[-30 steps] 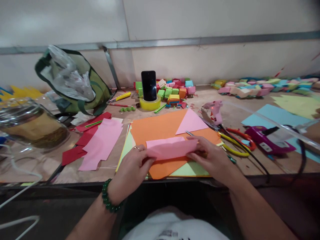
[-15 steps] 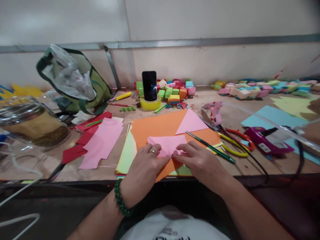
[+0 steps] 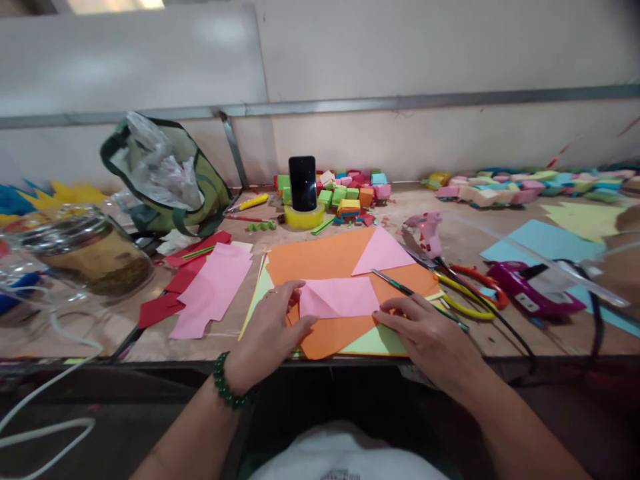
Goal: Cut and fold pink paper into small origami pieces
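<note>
A folded strip of pink paper [image 3: 340,298] lies over an orange sheet [image 3: 320,257], with a slight crease toward its left side. My left hand [image 3: 270,330], with a green bead bracelet at the wrist, grips the strip's left end between thumb and curled fingers. At the lower right corner, my right hand [image 3: 433,330] pinches the same strip with thumb and fingertips. A pink triangle of paper [image 3: 383,253] rests just beyond the strip. The green pen [image 3: 400,285] lies slanted beside it, its far end partly under my right hand.
Scissors [image 3: 465,300], a pink glue gun [image 3: 427,233] and a purple device [image 3: 533,287] with a cord lie right. Left are pink cut paper [image 3: 215,290], a glass jar [image 3: 95,250] and a green bag [image 3: 200,187]. A phone [image 3: 303,183] stands in yellow tape [image 3: 305,217], before paper blocks [image 3: 350,193].
My hands have moved apart, from the strip's middle to its two ends. The strip now shows as a longer, narrower rectangle. The view has tilted up slightly.
</note>
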A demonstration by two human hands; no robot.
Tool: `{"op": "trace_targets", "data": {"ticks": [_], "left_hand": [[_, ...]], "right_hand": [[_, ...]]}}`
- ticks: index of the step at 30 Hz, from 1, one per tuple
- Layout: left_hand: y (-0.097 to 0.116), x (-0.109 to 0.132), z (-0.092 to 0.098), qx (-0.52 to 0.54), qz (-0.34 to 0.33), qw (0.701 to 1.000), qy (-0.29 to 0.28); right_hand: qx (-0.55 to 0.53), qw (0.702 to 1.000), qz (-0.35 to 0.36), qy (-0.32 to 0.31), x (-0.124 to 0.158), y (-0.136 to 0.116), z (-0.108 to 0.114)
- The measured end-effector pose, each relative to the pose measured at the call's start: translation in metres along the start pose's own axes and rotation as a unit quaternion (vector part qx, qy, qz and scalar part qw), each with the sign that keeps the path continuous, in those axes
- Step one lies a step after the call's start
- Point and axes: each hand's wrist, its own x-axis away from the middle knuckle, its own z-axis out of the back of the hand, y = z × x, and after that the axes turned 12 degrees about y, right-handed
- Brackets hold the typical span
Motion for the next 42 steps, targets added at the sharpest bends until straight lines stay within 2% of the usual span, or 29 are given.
{"op": "trace_targets", "data": {"ticks": [3,5,7,9,11,14,17,19,22,26,30,34,37,42], "left_hand": [[0.007,0.0,-0.008,0.034,-0.008,0.999,0.042],[0.016,0.006,-0.008,0.008,-0.079,0.991,0.106],[0.028,0.014,-0.005,-0.074,-0.195,0.968,0.138],[0.041,0.024,-0.002,-0.168,-0.295,0.936,0.096],[0.051,0.032,-0.002,-0.227,-0.333,0.913,0.063],[0.056,0.037,-0.002,-0.268,-0.316,0.91,0.024],[0.051,0.036,-0.001,-0.271,-0.302,0.914,0.013],[0.048,0.033,-0.003,-0.257,-0.319,0.912,0.022],[0.046,0.032,-0.01,-0.227,-0.362,0.904,0.02],[0.051,0.031,-0.013,-0.201,-0.364,0.909,-0.04],[0.046,0.023,0.004,-0.149,-0.286,0.942,-0.088],[0.028,0.01,0.019,-0.138,-0.259,0.955,-0.05],[0.016,0.004,0.019,-0.133,-0.256,0.957,-0.032],[0.01,0.005,0.012,-0.096,-0.197,0.973,-0.072]], "right_hand": [[-0.002,1.0,-0.001,0.023,0.002,-0.003,0.0],[0.007,0.997,-0.018,0.071,0.0,-0.009,0.005],[0.028,0.989,-0.032,0.141,-0.006,-0.017,0.013],[0.045,0.983,-0.011,0.176,-0.014,-0.026,0.019],[0.043,0.987,0.032,0.151,-0.021,-0.03,0.019],[0.004,0.992,0.071,0.106,-0.022,-0.028,0.008],[-0.014,0.993,0.059,0.097,-0.017,-0.026,0.001],[-0.005,0.994,0.063,0.089,-0.015,-0.031,0.004],[0.0,0.991,0.106,0.08,-0.021,-0.042,0.016],[-0.013,0.989,0.126,0.071,-0.03,-0.043,0.022],[-0.059,0.988,0.088,0.114,-0.021,-0.026,0.011],[-0.109,0.981,0.043,0.156,-0.01,-0.016,-0.001],[-0.132,0.983,0.025,0.123,-0.01,-0.016,-0.007],[-0.228,0.971,-0.057,0.043,-0.01,-0.015,-0.005]]}}
